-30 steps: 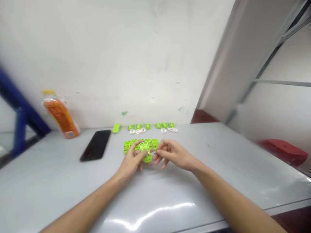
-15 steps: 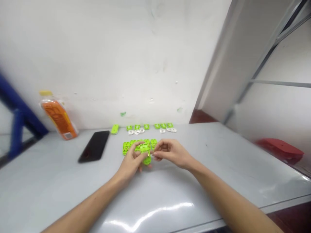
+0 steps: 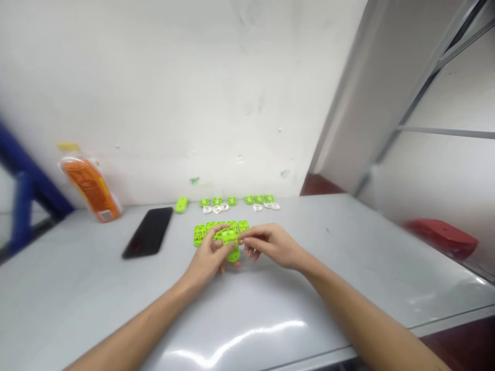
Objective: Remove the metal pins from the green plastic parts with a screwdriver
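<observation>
A bright green plastic casing (image 3: 231, 238), oblong with a rounded lower end, is gripped between the thumb and fingers of my left hand (image 3: 209, 257), its hollow side toward me. Close to its right edge, my right hand (image 3: 274, 245) pinches with thumb and forefinger. A tiny brass-coloured speck shows at those fingertips, too small to name. Behind my hands lies a row of similar green casings (image 3: 200, 234) with small metal parts inside, partly hidden by my left hand.
Along the wall sit several small green pieces (image 3: 217, 201), white rounded pieces (image 3: 257, 207) and a closed green case (image 3: 181, 205). To the left are a black phone (image 3: 149, 233) and an orange-labelled bottle (image 3: 91, 188). A red object (image 3: 441, 237) is beyond the table's right edge.
My right hand's fingertips have closed into a tighter pinch and shifted slightly left, nearer the casing. My left hand keeps its grip. The whole view has shifted slightly.
</observation>
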Tool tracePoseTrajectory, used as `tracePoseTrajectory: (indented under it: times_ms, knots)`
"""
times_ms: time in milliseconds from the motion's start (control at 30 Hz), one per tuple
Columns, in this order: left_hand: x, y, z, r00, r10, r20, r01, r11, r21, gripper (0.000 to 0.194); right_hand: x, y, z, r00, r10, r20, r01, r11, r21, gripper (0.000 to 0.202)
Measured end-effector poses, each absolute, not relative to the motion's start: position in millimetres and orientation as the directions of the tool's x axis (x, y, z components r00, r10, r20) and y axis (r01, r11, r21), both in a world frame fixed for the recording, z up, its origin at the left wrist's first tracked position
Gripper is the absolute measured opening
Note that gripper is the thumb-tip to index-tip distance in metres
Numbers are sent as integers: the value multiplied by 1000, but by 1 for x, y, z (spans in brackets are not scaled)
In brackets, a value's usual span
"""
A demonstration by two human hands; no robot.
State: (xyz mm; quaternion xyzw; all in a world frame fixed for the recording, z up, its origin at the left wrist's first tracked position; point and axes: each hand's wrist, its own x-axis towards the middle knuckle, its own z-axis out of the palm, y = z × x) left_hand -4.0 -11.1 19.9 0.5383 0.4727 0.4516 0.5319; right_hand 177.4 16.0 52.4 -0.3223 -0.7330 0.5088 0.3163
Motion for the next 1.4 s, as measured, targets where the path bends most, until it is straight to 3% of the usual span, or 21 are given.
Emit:
tracePoseTrajectory:
  times_ms: [200, 300, 467, 633, 833, 1267, 1400]
  knots:
    - [-1, -16, 23, 211, 977, -19, 33, 12, 999, 53, 179, 18, 50, -540, 822, 181, 230, 351, -908, 25]
    - [-1, -17, 27, 238, 971, -23, 47, 13, 999, 57, 180, 17, 51, -509, 840, 188, 266, 361, -894, 15]
    - [-1, -18, 30, 305, 952, 17, 60, -37, 997, 63, 178, 16, 53, -509, 818, 269, 419, 508, -752, 10]
    - [0, -19, 30, 326, 945, 32, 53, -52, 997, 69, 177, 15, 54, -566, 741, 361, 428, 638, -640, 17]
    - [1, -19, 26, 334, 942, 39, 71, -66, 995, 69, 177, 12, 55, -557, 750, 355, 466, 637, -615, 15]
    - [0, -18, 21, 314, 948, 52, 71, -78, 994, 67, 171, 12, 44, -678, 628, 382, 549, 778, -305, 19]
    - [1, -17, 23, 312, 950, 32, 30, -43, 999, 68, 173, 11, 48, -656, 650, 383, 559, 760, -332, 17]
